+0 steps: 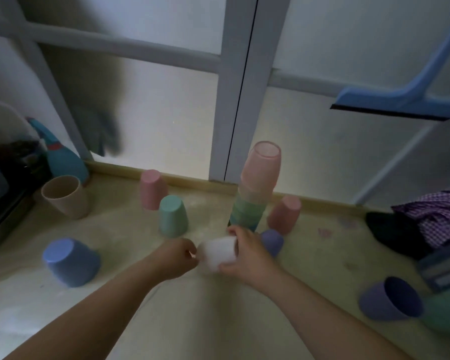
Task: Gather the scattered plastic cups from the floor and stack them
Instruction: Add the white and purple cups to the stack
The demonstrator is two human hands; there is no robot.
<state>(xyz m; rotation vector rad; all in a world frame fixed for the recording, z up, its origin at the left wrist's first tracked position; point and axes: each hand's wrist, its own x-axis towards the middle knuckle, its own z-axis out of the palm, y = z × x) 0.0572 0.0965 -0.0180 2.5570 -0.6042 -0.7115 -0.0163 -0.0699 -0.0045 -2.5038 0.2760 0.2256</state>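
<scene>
A tall stack of cups [255,188], pink on top and green lower down, stands on the floor near the door frame. My right hand [250,253] grips a white cup [217,252] lying on its side just in front of the stack. My left hand [178,257] is closed, its fingers touching the white cup's base. Loose cups lie around: a pink one [152,189], a green one [172,216] and a blue one [70,262] upside down at left, a beige one [65,197] upright, a pink one [283,214] and a small purple one [272,241] right of the stack, and a purple one [391,300] on its side.
A glass door with a grey frame [234,87] stands behind the stack. A blue squeegee [400,100] leans at upper right. Checked cloth [437,216] and a box lie at right, a spray bottle [63,157] and dark items at left. A green cup [447,313] lies at the right edge.
</scene>
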